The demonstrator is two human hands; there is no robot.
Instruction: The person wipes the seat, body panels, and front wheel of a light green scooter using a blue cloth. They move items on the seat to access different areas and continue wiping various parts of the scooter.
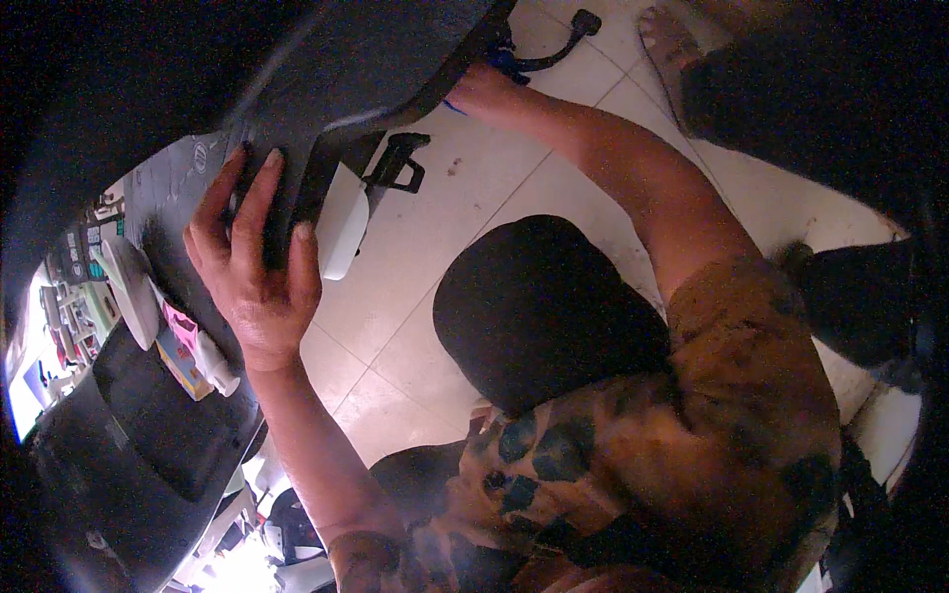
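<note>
A large black curved panel (346,59) fills the upper left, with a grey edge along its lower side. My left hand (255,262) lies against this panel, its fingers spread and the thumb apart. Just right of the thumb is a white rounded piece (344,225), and beyond it a black bracket-like part (400,166). My right arm stretches forward to the panel's far end. There my right hand (476,89) shows only near the wrist; its fingers are hidden. Beside it is a dark blue part (509,65), next to a bent black lever with a pad (583,24).
Pale floor tiles (415,326) lie below, with my dark-clothed knee (544,306) in front of them. Another person's foot (664,44) and dark trouser leg (781,89) are at upper right. At left are a black moulded surface (163,405), a pink-and-white item (193,336) and shelves.
</note>
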